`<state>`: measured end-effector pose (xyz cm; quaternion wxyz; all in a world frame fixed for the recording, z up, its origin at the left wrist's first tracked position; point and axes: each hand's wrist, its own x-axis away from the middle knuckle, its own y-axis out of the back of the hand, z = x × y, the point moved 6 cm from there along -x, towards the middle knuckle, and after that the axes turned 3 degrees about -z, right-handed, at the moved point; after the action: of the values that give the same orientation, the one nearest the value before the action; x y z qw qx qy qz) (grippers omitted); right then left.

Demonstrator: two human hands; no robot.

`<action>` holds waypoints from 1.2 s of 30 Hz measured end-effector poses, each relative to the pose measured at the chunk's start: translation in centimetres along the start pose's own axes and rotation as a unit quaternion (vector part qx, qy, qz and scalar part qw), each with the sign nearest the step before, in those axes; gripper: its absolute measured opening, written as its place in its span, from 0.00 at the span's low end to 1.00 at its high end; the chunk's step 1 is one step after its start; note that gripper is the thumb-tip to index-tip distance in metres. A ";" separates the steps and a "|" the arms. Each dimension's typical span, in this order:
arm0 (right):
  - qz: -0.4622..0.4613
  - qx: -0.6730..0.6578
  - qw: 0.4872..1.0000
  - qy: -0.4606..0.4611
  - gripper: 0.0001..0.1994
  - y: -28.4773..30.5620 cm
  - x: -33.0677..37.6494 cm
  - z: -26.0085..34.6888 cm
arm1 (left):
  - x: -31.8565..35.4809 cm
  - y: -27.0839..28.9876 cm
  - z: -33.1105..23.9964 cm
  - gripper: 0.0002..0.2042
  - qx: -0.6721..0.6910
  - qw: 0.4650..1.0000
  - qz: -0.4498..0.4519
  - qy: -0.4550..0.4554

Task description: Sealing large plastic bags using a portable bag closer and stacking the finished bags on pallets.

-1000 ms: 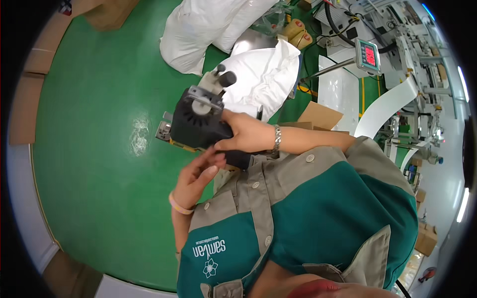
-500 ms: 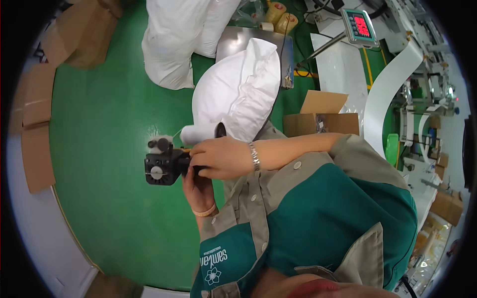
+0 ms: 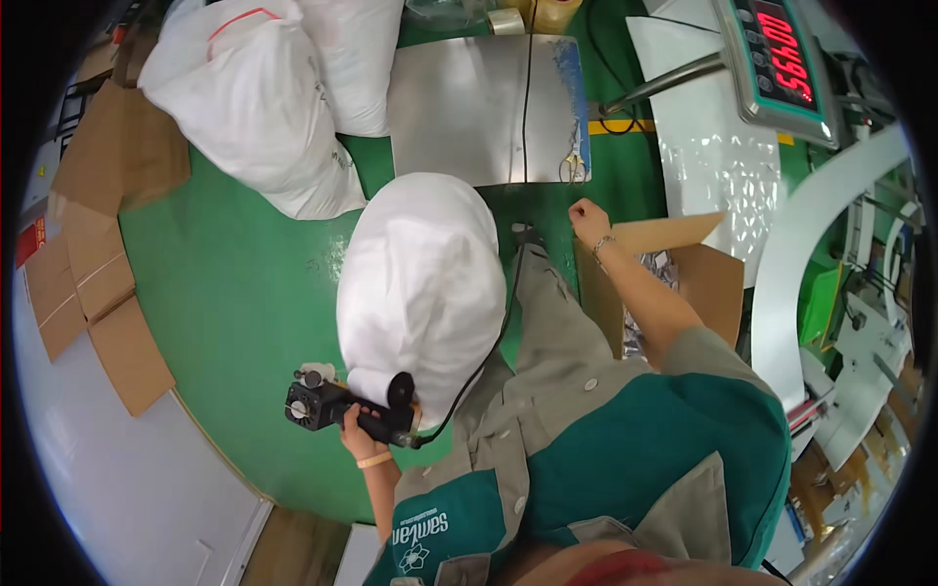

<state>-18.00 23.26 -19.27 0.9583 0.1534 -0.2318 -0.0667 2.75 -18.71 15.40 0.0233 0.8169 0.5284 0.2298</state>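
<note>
My left hand (image 3: 360, 433) is closed round the handle of a black hand-held bag sewing machine (image 3: 342, 405), which carries a white thread cone (image 3: 371, 383) and trails a black cord. Right beside it, a full white sack (image 3: 420, 273) stands on the green floor in front of my legs, its top bunched. My right hand (image 3: 590, 225) is held out, apart from the sack, its fingers curled with nothing visible in them. Just beyond it, a pair of scissors (image 3: 573, 166) lies at the edge of a metal floor scale (image 3: 459, 107).
Two full white sacks (image 3: 264, 98) stand at the far left. The scale's lit red display (image 3: 782, 59) is on a post at right. An open carton (image 3: 708, 283) with small packets sits under my right forearm. Flattened cardboard (image 3: 127, 352) leans at left; tape rolls (image 3: 506, 21) lie beyond the scale.
My right hand has left the sewing machine and reached out far right. The sack is now upright, off the scale, nearer me. The view has shifted, showing the bare scale plate.
</note>
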 end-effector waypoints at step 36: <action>0.256 -0.536 0.789 -0.154 0.14 7.1 -0.3 4.8 | 4.7 2.6 0.5 0.15 0.021 1.000 0.020 0.003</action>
<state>-20.10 28.78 -12.99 0.8202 -0.4626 -0.3336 0.0449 6.80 -15.62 17.36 -0.0006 0.8270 0.5167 0.2217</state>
